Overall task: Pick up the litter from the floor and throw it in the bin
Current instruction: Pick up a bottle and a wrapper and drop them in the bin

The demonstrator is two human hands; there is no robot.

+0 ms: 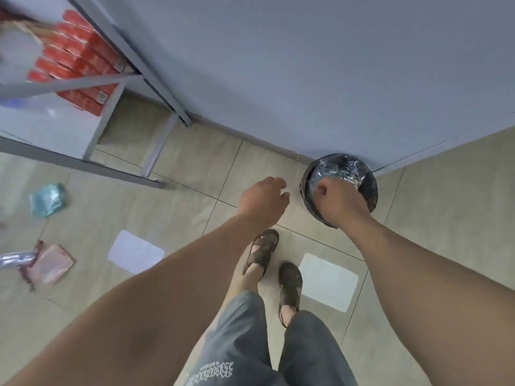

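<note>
While the right hand (335, 203) hangs over the mouth of the bin (369, 190), fingers curled downward, whether it grasps anything cannot be told; the left hand (263, 200) is beside the bin over the floor (195, 168), fingers loosely curled, holding nothing visible. The bin, lined with a black bag, stands at the wall corner. Litter lies well apart at far left: a teal packet (48, 199), a pink packet (51, 264), a silvery wrapper (15, 259).

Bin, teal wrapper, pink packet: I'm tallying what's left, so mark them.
bin (372, 190): head view, right rim.
teal wrapper (48, 200): head view, its middle.
pink packet (51, 265): head view, its middle.
</note>
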